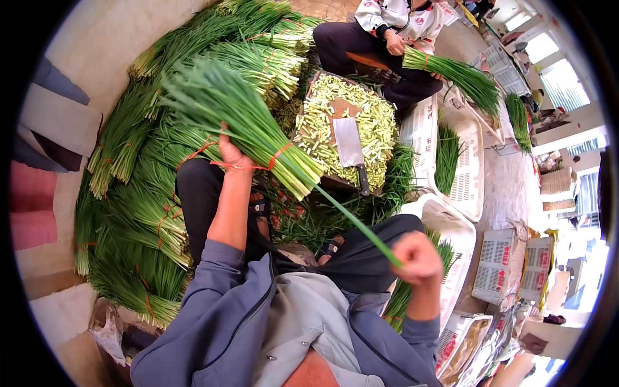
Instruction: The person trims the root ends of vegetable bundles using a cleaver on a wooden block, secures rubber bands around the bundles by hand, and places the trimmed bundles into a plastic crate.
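Observation:
A thick bunch of garlic chives (238,116) is held up by my left hand (233,153), its fingers wrapped round the stalks. An orange-red tie (278,157) circles the bunch near its pale cut ends, and an orange-red strand crosses by my left wrist. My right hand (419,258), slightly blurred, is closed on a few long green chive leaves (354,222) that stretch taut from the bunch toward my right knee. Beyond the bunch, a cleaver (349,142) with a black handle lies on a board (342,108) strewn with chopped stalk ends (380,122).
Tied chive bunches (155,219) are heaped along my left. White plastic crates (464,161) holding chives stand at my right. Opposite sits another person (387,32) holding a tied bunch (461,74). Loose leaves (309,219) litter the floor between my feet.

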Demonstrator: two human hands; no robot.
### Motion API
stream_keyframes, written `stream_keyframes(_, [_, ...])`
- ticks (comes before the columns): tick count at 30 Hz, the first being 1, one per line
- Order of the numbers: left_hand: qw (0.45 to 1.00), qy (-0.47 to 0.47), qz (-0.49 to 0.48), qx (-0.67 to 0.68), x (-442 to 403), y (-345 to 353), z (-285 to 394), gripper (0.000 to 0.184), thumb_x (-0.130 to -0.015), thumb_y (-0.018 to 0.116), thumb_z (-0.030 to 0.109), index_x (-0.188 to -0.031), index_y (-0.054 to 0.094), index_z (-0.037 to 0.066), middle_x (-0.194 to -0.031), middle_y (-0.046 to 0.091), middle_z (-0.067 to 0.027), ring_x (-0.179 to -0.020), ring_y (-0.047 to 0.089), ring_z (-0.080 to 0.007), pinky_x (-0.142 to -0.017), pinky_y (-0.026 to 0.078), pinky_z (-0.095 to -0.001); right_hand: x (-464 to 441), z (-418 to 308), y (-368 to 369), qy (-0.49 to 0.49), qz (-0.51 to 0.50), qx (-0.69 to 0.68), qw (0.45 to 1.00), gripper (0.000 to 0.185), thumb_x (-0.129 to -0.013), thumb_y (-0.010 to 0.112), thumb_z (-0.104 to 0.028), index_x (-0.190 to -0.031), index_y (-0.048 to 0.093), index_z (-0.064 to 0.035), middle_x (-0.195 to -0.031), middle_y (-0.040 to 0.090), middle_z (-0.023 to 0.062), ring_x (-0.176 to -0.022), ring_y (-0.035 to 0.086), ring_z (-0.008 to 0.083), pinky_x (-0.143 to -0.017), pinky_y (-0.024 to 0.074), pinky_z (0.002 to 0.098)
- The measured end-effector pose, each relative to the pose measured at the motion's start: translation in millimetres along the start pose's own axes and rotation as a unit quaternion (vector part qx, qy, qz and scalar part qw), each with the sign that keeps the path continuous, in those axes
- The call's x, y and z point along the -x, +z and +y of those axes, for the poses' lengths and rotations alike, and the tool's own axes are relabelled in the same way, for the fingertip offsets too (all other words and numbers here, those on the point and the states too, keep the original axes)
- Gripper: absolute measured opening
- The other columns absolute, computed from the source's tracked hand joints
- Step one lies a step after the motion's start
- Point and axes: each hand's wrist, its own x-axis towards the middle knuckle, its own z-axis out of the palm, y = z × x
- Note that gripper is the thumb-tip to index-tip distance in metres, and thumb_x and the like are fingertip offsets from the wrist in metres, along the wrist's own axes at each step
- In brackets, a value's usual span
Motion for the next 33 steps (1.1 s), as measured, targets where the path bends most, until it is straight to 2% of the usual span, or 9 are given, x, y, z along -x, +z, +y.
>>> stream_keyframes(3, [0.999, 0.022, -0.020, 0.045, -7.5, -1.2, 10.1, 0.054, -0.093, 0.066, 0.043, -0.133, 0.062, 0.007, -0.132, 0.067, -0.0114, -0.117, 0.064, -0.0340, -0.105, 0.050, -0.0532, 47.4, -28.6, -29.6, -0.306, -0.286, -0.165, 0.893, 0.008, -0.087, 0.062, 0.006, -0.081, 0.058, 0.0021, -0.058, 0.058, 0.0069, -0.038, 0.053, 0.0120, -0.032, 0.0413, 0.0274])
stream_keyframes(8, [0.996, 0.068, 0.001, 0.056, 3.3, 21.6, 8.1, 0.059, -0.092, 0.061, 0.043, -0.138, 0.059, 0.007, -0.139, 0.062, -0.0119, -0.125, 0.059, -0.0327, -0.110, 0.046, -0.0517, 66.9, -18.8, 0.4, -0.401, 0.098, -0.142, 0.900, 0.001, -0.088, 0.060, 0.002, -0.087, 0.060, 0.0022, -0.063, 0.060, 0.0085, -0.044, 0.056, 0.0142, -0.038, 0.0443, 0.0296])
stream_keyframes(11, [0.996, 0.068, -0.041, 0.043, -15.5, -11.9, 10.0, 0.055, -0.093, 0.057, 0.042, -0.133, 0.061, 0.005, -0.136, 0.063, -0.0114, -0.124, 0.059, -0.0330, -0.110, 0.045, -0.0495, -25.1, 55.3, 8.1, -0.106, 0.367, 0.015, 0.924, 0.008, -0.087, 0.062, -0.006, -0.086, 0.064, 0.0026, -0.067, 0.064, 0.0097, -0.053, 0.063, 0.0183, -0.050, 0.0510, 0.0338])
stream_keyframes(13, [0.995, 0.075, -0.069, 0.015, -29.5, -43.5, 12.0, 0.053, -0.095, 0.055, 0.042, -0.132, 0.062, 0.004, -0.135, 0.063, -0.0119, -0.123, 0.059, -0.0328, -0.110, 0.045, -0.0472, -84.7, 116.5, 16.0, 0.179, 0.236, 0.267, 0.917, 0.014, -0.087, 0.064, -0.011, -0.086, 0.067, 0.0028, -0.070, 0.067, 0.0105, -0.059, 0.068, 0.0210, -0.057, 0.0555, 0.0366])
stream_keyframes(14, [0.995, 0.066, -0.075, 0.006, -26.9, -48.2, 12.8, 0.053, -0.095, 0.054, 0.042, -0.131, 0.062, 0.004, -0.135, 0.063, -0.0120, -0.123, 0.059, -0.0327, -0.109, 0.045, -0.0465, -107.1, 132.3, 12.9, 0.287, -0.031, 0.508, 0.811, 0.025, -0.084, 0.067, -0.021, -0.089, 0.072, 0.0030, -0.082, 0.073, 0.0184, -0.071, 0.072, 0.0329, -0.073, 0.0580, 0.0458])
stream_keyframes(20, [0.996, 0.004, 0.026, -0.084, -18.0, -59.4, 24.5, 0.064, -0.099, 0.044, 0.056, -0.137, 0.055, 0.006, -0.133, 0.061, -0.0133, -0.118, 0.058, -0.0352, -0.101, 0.049, -0.0508, -150.4, 75.9, 33.5, -0.158, 0.217, 0.367, 0.890, 0.017, -0.093, 0.064, -0.015, -0.094, 0.068, 0.0011, -0.073, 0.067, 0.0153, -0.067, 0.070, 0.0235, -0.062, 0.0529, 0.0378])
stream_keyframes(27, [0.995, -0.041, -0.001, -0.092, -23.6, -88.2, 30.5, 0.065, -0.096, 0.052, 0.059, -0.136, 0.057, 0.009, -0.132, 0.063, -0.0115, -0.117, 0.060, -0.0340, -0.102, 0.050, -0.0500, -180.7, 14.6, 55.2, -0.177, 0.274, 0.201, 0.924, 0.015, -0.096, 0.067, -0.012, -0.099, 0.069, 0.0018, -0.079, 0.067, 0.0052, -0.063, 0.063, 0.0113, -0.060, 0.0506, 0.0264])
stream_keyframes(32, [0.971, -0.039, -0.223, -0.083, -14.6, -91.1, 20.8, 0.066, -0.095, 0.055, 0.059, -0.135, 0.058, 0.007, -0.132, 0.063, -0.0122, -0.116, 0.061, -0.0319, -0.103, 0.051, -0.0480, -198.7, -0.5, 60.0, -0.241, 0.279, 0.161, 0.915, 0.015, -0.098, 0.067, -0.012, -0.103, 0.071, 0.0007, -0.082, 0.066, 0.0030, -0.066, 0.062, 0.0075, -0.058, 0.0509, 0.0235])
stream_keyframes(33, [0.988, -0.032, -0.100, -0.115, -24.6, -91.2, 24.0, 0.093, -0.083, 0.055, 0.082, -0.141, 0.054, 0.009, -0.137, 0.059, -0.0133, -0.120, 0.058, -0.0357, -0.103, 0.050, -0.0525, -199.2, -1.7, 57.0, -0.260, 0.299, 0.189, 0.899, 0.015, -0.099, 0.067, -0.012, -0.104, 0.071, 0.0010, -0.082, 0.066, 0.0021, -0.065, 0.061, 0.0070, -0.057, 0.0517, 0.0234])
